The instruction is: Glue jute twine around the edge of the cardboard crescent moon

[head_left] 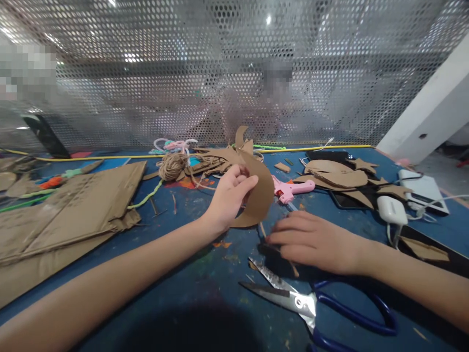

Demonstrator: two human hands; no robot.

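The left hand [227,198] pinches a cardboard curve [262,195] upright, clear of the cluttered tabletop [190,274], while the right hand [315,242] lies flat and empty beside the scissors [293,298].

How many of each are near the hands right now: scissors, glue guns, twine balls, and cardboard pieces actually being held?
Scissors, blue-handled: 1
Glue gun, pink: 1
Twine ball: 1
Curved cardboard piece, held in the left hand: 1
Total: 4
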